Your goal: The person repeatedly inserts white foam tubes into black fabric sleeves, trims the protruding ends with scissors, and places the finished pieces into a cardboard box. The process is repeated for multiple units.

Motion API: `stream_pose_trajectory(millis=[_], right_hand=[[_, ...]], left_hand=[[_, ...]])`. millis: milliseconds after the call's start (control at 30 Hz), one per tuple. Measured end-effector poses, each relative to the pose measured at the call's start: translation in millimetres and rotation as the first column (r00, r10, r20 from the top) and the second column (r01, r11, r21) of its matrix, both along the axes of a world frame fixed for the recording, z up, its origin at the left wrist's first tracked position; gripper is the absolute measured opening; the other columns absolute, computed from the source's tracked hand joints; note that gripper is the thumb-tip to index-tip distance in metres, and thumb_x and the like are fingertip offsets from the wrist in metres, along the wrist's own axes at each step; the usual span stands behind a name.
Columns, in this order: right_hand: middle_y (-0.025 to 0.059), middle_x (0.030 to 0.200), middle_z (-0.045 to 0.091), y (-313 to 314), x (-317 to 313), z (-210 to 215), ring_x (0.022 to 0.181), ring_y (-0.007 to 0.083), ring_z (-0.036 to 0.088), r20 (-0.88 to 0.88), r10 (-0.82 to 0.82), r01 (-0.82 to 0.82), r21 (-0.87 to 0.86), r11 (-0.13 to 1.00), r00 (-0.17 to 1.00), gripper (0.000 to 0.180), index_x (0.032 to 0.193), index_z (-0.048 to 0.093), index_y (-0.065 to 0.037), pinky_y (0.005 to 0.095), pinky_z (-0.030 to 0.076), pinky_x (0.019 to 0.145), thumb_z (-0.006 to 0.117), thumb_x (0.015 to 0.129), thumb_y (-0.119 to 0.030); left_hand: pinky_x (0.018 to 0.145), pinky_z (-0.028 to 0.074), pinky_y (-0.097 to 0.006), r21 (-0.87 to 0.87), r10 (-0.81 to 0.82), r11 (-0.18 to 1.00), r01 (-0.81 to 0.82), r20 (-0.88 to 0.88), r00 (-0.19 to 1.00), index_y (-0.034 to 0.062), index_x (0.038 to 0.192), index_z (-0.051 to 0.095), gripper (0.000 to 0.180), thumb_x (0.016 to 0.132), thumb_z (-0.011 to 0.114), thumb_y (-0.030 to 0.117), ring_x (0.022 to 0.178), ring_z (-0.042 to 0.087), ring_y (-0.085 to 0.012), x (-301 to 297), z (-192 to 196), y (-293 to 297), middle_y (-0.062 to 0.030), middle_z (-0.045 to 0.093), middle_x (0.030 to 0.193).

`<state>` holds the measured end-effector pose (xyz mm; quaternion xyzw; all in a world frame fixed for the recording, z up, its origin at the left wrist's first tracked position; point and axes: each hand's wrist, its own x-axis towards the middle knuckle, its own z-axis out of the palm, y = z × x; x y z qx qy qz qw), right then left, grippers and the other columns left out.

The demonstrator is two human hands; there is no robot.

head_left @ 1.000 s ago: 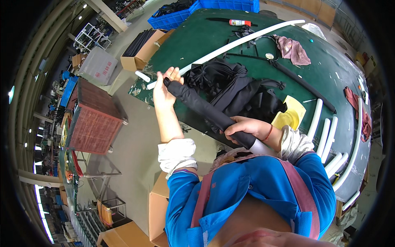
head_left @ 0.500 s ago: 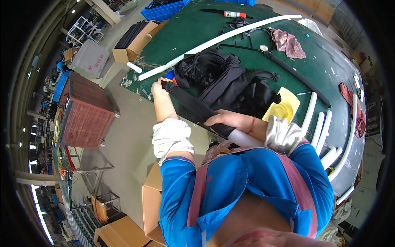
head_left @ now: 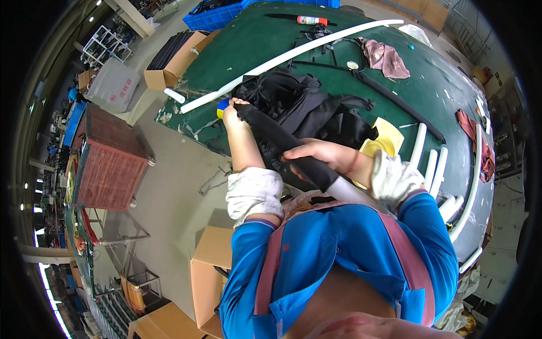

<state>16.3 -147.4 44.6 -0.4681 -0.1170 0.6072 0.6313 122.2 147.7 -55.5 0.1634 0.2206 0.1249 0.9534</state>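
Observation:
A black fabric sleeve runs slantwise in front of me over a white tube, whose bare end shows against my chest. My left hand is closed on the sleeve's far end. Lower down, my right hand wraps round the covered tube, thumb on top and fingers partly hidden beneath. Right behind the sleeve lies a heap of black cloth on the green table. A small blue and yellow object sits beside my left hand. Near my right wrist is a yellow sheet.
A long white tube crosses the table, with shorter white tubes at the right. A black-covered tube, a checked cloth and a red-and-white can lie farther off. Cardboard boxes and a reddish-brown cart stand leftward.
My left hand has moved a little to the right with the sleeve's end, so the covered tube slants more steeply. My right hand's fingers have shifted further round underneath the sleeve.

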Motion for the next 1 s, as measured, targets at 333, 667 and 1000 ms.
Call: stream_pose_trajectory(millis=[333,667,1000], right_hand=[[0.0072,0.088,0.066,-70.3,-34.8,17.5,0.076,0.0131,0.060,0.272,0.072,-0.008,-0.229,0.973,0.960,0.039,0.105,0.059,0.002,0.0260,0.049,0.070,0.064,0.083,-0.030],[0.0068,0.078,0.065,13.2,4.8,-12.7,0.067,0.0151,0.062,0.388,-0.025,-0.007,0.080,0.997,0.921,0.040,0.090,0.065,0.004,0.0269,0.050,0.066,0.068,0.081,-0.035],[0.0043,0.066,0.060,-55.8,-20.6,28.4,0.059,0.0099,0.058,0.286,0.178,-0.153,-0.106,0.982,0.941,0.020,0.087,0.058,0.003,0.0229,0.048,0.056,0.068,0.075,-0.010]], left_hand=[[0.048,0.038,-0.030,-0.015,0.123,0.992,-0.126,-0.141,0.982,0.0117,0.069,0.048,0.023,0.088,0.034,0.011,0.045,0.041,-0.0158,-40.2,39.4,37.2,-0.0008,0.044,0.055],[0.050,0.041,-0.027,0.144,0.226,0.961,-0.237,0.089,0.970,0.0096,0.076,0.049,0.024,0.095,0.037,0.017,0.046,0.047,-0.0164,-20.2,42.4,26.8,-0.0022,0.052,0.060],[0.056,0.045,-0.032,0.275,0.322,0.894,-0.355,0.158,0.933,0.0083,0.077,0.048,0.039,0.098,0.038,0.040,0.054,0.047,-0.0176,-89.5,104.9,130.3,-0.0035,0.049,0.065]])
